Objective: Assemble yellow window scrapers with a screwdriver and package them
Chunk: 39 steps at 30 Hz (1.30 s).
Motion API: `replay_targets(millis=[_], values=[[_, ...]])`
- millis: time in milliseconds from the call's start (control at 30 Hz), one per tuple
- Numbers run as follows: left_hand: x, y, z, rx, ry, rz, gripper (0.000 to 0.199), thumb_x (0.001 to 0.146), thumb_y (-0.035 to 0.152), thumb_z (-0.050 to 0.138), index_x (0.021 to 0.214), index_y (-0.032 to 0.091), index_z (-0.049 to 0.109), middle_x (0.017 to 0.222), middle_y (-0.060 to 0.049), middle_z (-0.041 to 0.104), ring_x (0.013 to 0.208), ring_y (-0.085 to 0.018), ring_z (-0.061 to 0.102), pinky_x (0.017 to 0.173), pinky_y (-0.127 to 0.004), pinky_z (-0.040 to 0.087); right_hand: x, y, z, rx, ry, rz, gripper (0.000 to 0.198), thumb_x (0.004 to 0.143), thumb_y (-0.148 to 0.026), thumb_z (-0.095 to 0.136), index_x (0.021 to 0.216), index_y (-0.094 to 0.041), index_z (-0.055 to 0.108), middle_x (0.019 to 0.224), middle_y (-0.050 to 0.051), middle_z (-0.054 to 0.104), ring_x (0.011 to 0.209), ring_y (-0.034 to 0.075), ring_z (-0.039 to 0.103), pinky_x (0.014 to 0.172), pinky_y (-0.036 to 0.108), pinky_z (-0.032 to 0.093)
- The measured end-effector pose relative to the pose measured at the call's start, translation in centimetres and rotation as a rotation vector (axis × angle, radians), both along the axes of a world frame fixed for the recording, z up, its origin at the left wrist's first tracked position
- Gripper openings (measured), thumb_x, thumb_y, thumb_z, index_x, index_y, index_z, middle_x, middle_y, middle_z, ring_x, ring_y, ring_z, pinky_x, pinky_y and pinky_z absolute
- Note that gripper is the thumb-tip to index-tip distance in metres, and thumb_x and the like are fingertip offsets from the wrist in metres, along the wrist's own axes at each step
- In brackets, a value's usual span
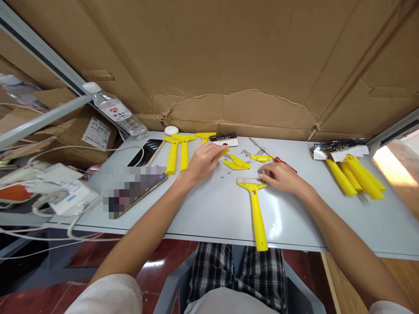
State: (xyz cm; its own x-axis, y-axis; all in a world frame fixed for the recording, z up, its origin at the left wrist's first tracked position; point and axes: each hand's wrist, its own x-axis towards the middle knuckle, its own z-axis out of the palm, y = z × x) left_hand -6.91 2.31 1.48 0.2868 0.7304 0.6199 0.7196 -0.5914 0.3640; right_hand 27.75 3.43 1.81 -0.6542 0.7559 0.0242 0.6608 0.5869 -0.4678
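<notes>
A yellow scraper [258,218] lies on the table in front of me, its handle toward me and a metal blade [247,180] across its head. My right hand [279,176] has its fingertips closed at the right end of that blade. Further back on the left, my left hand [204,160] pinches a small yellow cover piece [224,152], partly hidden by the fingers. Between the hands are loose yellow cover pieces [236,163], another yellow piece [261,158] beside thin metal blades, and several small screws [222,177]. A screwdriver with a red handle [285,164] rests behind my right hand.
More yellow scrapers [172,155] lie at the back left, near a black-and-white package card [225,139] and a white round object [171,130]. Packaged scrapers [355,170] lie at right. Two phones [140,194], a bottle [118,111] and white cables [75,231] occupy the left. Cardboard [235,65] stands behind.
</notes>
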Motion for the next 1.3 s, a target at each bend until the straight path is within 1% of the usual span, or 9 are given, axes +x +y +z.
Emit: replay_targets(millis=[200, 333, 500, 700, 833, 967, 1067, 1167, 1300], values=[[1.1, -0.7, 0.6, -0.169, -0.370, 0.092, 0.042, 0.103, 0.033, 0.066, 0.142, 0.022, 0.072, 0.112, -0.007, 0.081, 0.097, -0.019, 0.078, 0.093, -0.036, 0.068, 0.0, 0.0, 0.0, 0.006, -0.015, -0.001, 0.032, 0.109, -0.043, 0.061, 0.120, -0.021, 0.081, 0.092, 0.005, 0.080, 0.081, 0.021, 0.068, 0.077, 0.035, 0.044], [2.1, -1.0, 1.0, -0.349, -0.591, 0.039, 0.037, 0.096, 0.035, 0.074, 0.129, 0.019, 0.075, 0.114, -0.009, 0.078, 0.092, -0.019, 0.078, 0.082, -0.036, 0.072, 0.0, 0.0, -0.1, 0.010, -0.001, 0.001, 0.029, 0.108, -0.041, 0.064, 0.119, -0.021, 0.081, 0.089, 0.004, 0.080, 0.079, 0.021, 0.069, 0.076, 0.034, 0.044], [3.3, -1.6, 0.9, -0.588, -0.819, -0.069, 0.039, 0.087, 0.042, 0.087, 0.115, 0.018, 0.075, 0.109, -0.007, 0.075, 0.087, -0.018, 0.077, 0.082, -0.043, 0.075, 0.2, -0.1, -0.4, 0.061, 0.169, -0.017, 0.032, 0.109, -0.045, 0.062, 0.118, -0.021, 0.081, 0.084, 0.004, 0.077, 0.075, 0.021, 0.066, 0.079, 0.036, 0.050], [4.4, -2.4, 0.4, -0.725, -0.892, -0.158, 0.055, 0.077, 0.053, 0.098, 0.114, 0.017, 0.077, 0.096, -0.005, 0.073, 0.074, -0.015, 0.072, 0.071, -0.036, 0.070, -0.1, -1.0, 0.1, 0.221, 0.327, -0.035, 0.043, 0.101, -0.046, 0.076, 0.140, -0.028, 0.077, 0.110, 0.008, 0.073, 0.074, 0.019, 0.062, 0.073, 0.038, 0.055], [5.0, -3.0, 0.2, -0.765, -0.873, -0.177, 0.059, 0.075, 0.058, 0.099, 0.113, 0.016, 0.079, 0.089, -0.004, 0.075, 0.070, -0.016, 0.072, 0.071, -0.035, 0.066, -0.9, -1.5, 0.4, 0.218, 0.490, 0.030, 0.031, 0.100, -0.046, 0.078, 0.123, -0.026, 0.082, 0.103, 0.007, 0.075, 0.072, 0.018, 0.060, 0.069, 0.037, 0.055], [5.1, -3.1, -0.1, -0.769, -0.806, -0.176, 0.060, 0.077, 0.062, 0.097, 0.111, 0.015, 0.081, 0.082, -0.004, 0.075, 0.066, -0.017, 0.071, 0.070, -0.036, 0.065, -1.1, -1.5, 0.4, 0.186, 0.519, 0.023, 0.017, 0.100, -0.040, 0.074, 0.103, -0.025, 0.083, 0.092, 0.006, 0.078, 0.071, 0.018, 0.061, 0.065, 0.036, 0.054], [4.9, -2.9, -0.2, -0.723, -0.719, -0.151, 0.059, 0.080, 0.064, 0.095, 0.110, 0.015, 0.082, 0.090, -0.008, 0.079, 0.070, -0.018, 0.072, 0.071, -0.037, 0.065, -0.9, -1.4, 0.5, 0.166, 0.518, 0.010, 0.016, 0.099, -0.038, 0.074, 0.098, -0.025, 0.082, 0.092, 0.006, 0.079, 0.072, 0.018, 0.062, 0.064, 0.035, 0.053], [4.6, -2.8, -0.2, -0.555, -0.545, -0.137, 0.049, 0.088, 0.061, 0.090, 0.107, 0.017, 0.084, 0.097, -0.010, 0.082, 0.078, -0.020, 0.073, 0.073, -0.036, 0.063, -0.8, -1.4, 0.6, 0.167, 0.527, 0.011, 0.012, 0.096, -0.032, 0.073, 0.090, -0.024, 0.079, 0.092, 0.006, 0.077, 0.072, 0.018, 0.063, 0.062, 0.034, 0.051], [4.2, -3.1, -0.1, -0.234, -0.168, -0.197, 0.027, 0.100, 0.045, 0.082, 0.102, 0.019, 0.084, 0.084, -0.005, 0.078, 0.074, -0.016, 0.069, 0.072, -0.030, 0.056, -0.8, -1.3, 0.6, 0.190, 0.518, 0.011, 0.015, 0.092, -0.019, 0.067, 0.078, -0.023, 0.073, 0.093, 0.006, 0.073, 0.073, 0.017, 0.062, 0.066, 0.034, 0.051]])
